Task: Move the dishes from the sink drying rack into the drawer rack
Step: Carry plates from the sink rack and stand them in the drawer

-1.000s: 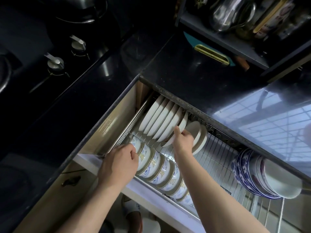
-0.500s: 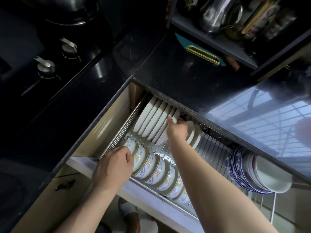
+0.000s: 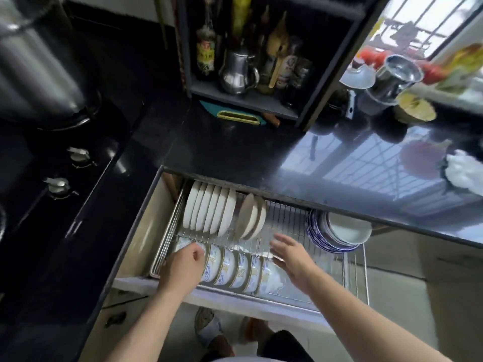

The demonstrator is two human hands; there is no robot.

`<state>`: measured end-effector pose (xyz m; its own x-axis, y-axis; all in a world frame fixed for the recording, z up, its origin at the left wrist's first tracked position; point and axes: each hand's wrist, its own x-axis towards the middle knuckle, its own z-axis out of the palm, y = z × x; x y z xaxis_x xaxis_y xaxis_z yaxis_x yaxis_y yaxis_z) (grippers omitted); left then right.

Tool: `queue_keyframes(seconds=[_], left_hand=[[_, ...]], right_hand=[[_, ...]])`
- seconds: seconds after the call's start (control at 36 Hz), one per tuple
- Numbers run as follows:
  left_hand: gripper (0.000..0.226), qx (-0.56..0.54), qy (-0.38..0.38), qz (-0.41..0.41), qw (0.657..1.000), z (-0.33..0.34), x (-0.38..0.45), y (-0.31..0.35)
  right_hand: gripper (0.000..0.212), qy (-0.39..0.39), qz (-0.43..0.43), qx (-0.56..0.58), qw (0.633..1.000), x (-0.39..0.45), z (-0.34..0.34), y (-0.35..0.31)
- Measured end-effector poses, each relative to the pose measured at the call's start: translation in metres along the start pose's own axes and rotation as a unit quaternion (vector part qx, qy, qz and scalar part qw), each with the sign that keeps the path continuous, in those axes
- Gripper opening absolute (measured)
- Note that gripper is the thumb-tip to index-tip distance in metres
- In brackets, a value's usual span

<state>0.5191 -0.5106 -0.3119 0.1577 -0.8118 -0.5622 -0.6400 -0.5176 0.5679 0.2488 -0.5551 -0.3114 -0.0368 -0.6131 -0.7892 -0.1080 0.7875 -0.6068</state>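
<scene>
Head view, only one available: drawer rack [image 3: 287, 218] pulled out under the black countertop [image 3: 222, 142], wire grid holding dishes on edge, which I'd judge keeps them separated and drainable. White plates [image 3: 209, 212] stand upright in a tight row at the drawer's 11 o'clock, just beside the left rail. Two beige-backed plates [image 3: 252, 218] lean together just to their right, tilted, not fully seated against the white row. Patterned bowls [image 3: 232, 267] sit nested on their sides along the front edge, 6 to 7 o'clock. Blue-and-white bowls [image 3: 337, 231] stack on their sides at 3 o'clock, partly under the counter lip. Left hand [image 3: 183, 267] sits at the front-left corner, fingers curled, on or against the leftmost patterned bowl; likely bracing the row, but I can't tell whether it actually grips the bowl or just rests there. Right hand [image 3: 292, 257] hovers above the grid near the right end of the patterned-bowl row, fingers spread and relaxed, palm down, holding nothing. Both forearms enter from 6 o'clock, right one angled in from 5. Sink drying rack isn't clearly in frame; blurred cookware at 2 o'clock may be near it. Judging by the empty right hand, next trip to the sink side looks due.
</scene>
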Motion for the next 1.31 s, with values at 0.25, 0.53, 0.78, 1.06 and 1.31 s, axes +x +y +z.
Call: queue_keyframes(seconds=[0.25,0.53,0.78,1.06,1.31], left_hand=[[0.022,0.132,-0.208,0.109,0.963,0.013,-0.037,0.119],[0.015,0.166,-0.165,0.292,0.927,0.094,-0.148,0.299],[0.008,0.157,-0.284,0.417,0.849,0.297,-0.316,0.411],[0.010,0.229,-0.389,0.485,0.749,0.471,-0.467,0.484],[0.010,0.274,-0.457,0.436,0.725,0.594,-0.492,0.513]], right_hand=[[0.022,0.106,-0.009,0.099,0.989,-0.096,-0.115,0.000],[0.013,0.120,-0.127,0.196,0.965,-0.227,-0.232,0.028],[0.011,0.234,-0.190,0.231,0.925,-0.368,-0.411,0.146],[0.015,0.434,-0.143,0.345,0.820,-0.496,-0.562,0.309],[0.016,0.450,-0.063,0.352,0.819,-0.503,-0.639,0.402]])
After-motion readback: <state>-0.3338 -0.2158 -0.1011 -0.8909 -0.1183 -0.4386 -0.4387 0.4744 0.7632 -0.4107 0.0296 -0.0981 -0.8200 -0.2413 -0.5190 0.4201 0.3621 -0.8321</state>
